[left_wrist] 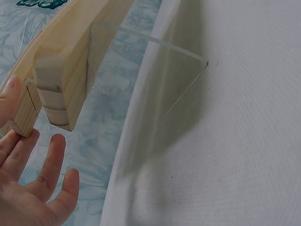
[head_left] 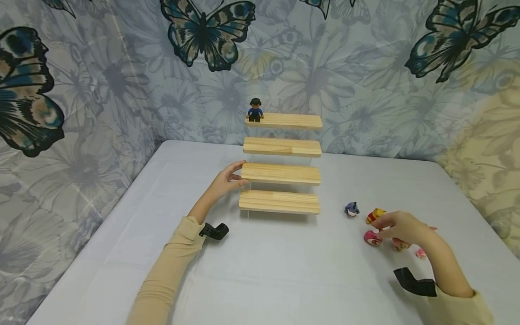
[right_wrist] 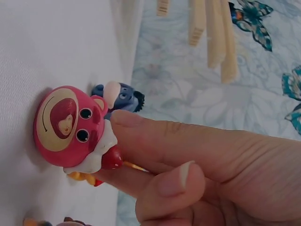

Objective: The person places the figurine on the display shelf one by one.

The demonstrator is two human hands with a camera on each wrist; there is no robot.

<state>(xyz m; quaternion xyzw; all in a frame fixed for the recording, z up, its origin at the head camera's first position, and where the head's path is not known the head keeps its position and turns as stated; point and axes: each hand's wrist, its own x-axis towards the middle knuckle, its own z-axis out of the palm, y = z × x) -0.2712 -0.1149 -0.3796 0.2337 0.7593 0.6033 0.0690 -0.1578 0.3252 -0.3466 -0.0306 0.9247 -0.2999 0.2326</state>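
Four shelves (head_left: 280,173), white table (head_left: 276,266), butterfly backdrop (head_left: 292,63)

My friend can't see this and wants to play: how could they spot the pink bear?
Find the wooden shelves, then go right across the white table to the right hand. At its fingertips is the pink bear. Unlike the blue donkey and yellow bear nearby, it has a pink face and a wavy white top with a red ball.
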